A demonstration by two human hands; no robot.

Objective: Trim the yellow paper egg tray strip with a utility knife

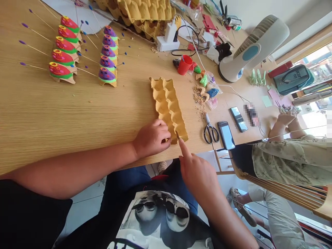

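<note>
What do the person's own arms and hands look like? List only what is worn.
Both hands are bare: the left hand and right hand show no gloves, rings or watch. The left arm is uncovered up to a short black sleeve; the right arm shows no sleeve within the picture.

At frame centre, the left hand [153, 137] pressed on the yellow egg-carton strip [168, 105] — the right hand [198, 173] pointed a finger at its near end.

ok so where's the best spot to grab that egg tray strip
The egg tray strip is best gripped at its near short end, coming from the table edge: it lies lengthwise away from you, and the left hand rests there, fingers curled on its rim.
</note>
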